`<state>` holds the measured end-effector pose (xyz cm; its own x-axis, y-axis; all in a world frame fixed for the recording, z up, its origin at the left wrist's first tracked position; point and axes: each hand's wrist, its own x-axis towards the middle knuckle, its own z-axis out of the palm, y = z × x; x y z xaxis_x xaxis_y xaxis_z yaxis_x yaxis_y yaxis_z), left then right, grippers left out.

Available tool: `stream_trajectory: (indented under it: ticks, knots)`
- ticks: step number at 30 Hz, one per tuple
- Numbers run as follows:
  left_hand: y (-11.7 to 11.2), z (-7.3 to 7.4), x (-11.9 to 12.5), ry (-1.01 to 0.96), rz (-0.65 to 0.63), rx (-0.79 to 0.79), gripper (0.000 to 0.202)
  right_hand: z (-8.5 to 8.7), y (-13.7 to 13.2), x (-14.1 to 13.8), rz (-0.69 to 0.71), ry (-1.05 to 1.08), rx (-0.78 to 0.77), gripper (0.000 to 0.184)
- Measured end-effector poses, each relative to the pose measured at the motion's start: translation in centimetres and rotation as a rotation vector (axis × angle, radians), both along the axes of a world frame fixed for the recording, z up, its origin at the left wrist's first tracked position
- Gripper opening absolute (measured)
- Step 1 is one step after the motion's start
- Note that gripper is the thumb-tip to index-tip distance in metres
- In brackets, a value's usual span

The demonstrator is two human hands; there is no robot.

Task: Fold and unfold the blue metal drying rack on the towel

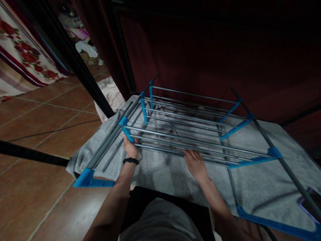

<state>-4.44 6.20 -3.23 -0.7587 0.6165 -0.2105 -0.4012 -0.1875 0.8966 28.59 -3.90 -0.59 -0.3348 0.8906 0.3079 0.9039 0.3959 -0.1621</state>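
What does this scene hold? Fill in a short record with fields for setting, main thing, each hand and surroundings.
Setting: tiled floor, dim room
Main thing: drying rack, grey rods, blue joints, lying on a grey cloth
Left hand: black wristband, fingers closed on a rod by a blue joint
Right hand: palm down on the front rods
Nearby: floral fabric at far left

Dim, reddish light (top nearly black), soft shadows, wide-angle bending at edges.
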Motion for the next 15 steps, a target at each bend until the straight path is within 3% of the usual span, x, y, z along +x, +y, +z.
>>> stream_trajectory:
  ticks: [4,10,15]
  knots:
    - [0.0,0.3,0.3,0.010,0.021,-0.017,0.054,0.8,0.5,-4.3,0.116,0.022,-0.027,0.039]
    - [-0.6,0.7,0.5,0.093,-0.031,-0.070,0.057,3.1,3.5,-14.8,0.372,-0.014,-0.132,0.043]
    - [-1.3,0.8,0.0,0.191,-0.053,-0.079,0.055,4.5,6.0,-20.4,0.380,-0.048,-0.281,0.042]
